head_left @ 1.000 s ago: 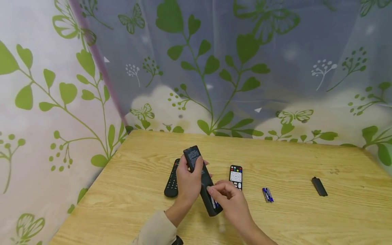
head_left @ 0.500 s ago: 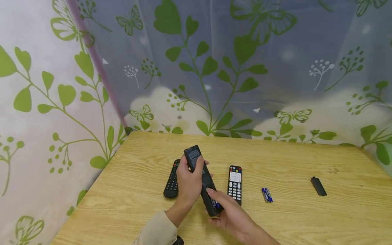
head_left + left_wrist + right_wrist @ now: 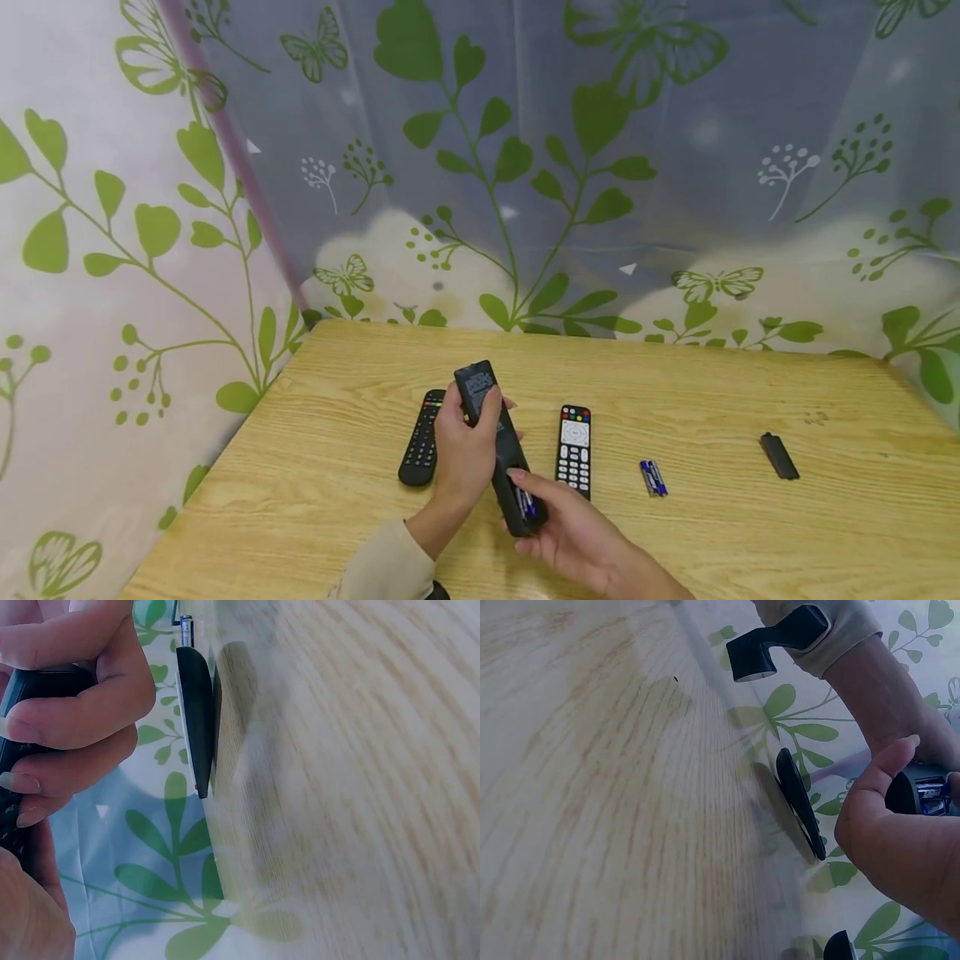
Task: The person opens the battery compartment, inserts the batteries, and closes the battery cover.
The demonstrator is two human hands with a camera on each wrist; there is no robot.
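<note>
A black remote control (image 3: 512, 454) is held above the table, its back turned up and its battery compartment uncovered. Blue-and-silver batteries (image 3: 527, 503) lie inside the compartment, and the right wrist view also shows batteries (image 3: 932, 791) in it. My left hand (image 3: 467, 450) grips the upper half, thumb across the back; in the left wrist view that hand's curled fingers (image 3: 90, 712) wrap round the remote. My right hand (image 3: 573, 527) holds the lower end, with its thumb (image 3: 528, 480) at the compartment's upper end and fingers underneath. The thumb and remote body hide part of the compartment.
A black remote with small keys (image 3: 417, 454) lies to the left on the wooden table (image 3: 697, 542). Right of the hands are a black-and-white remote (image 3: 574, 442), a pair of blue batteries (image 3: 653, 478) and a black battery cover (image 3: 780, 456). Patterned cloth (image 3: 525, 208) stands behind.
My right hand has gone from bent fingers at the compartment to holding the remote's lower end from below, thumb on the back. More of the black-and-white remote shows. The left hand keeps its grip.
</note>
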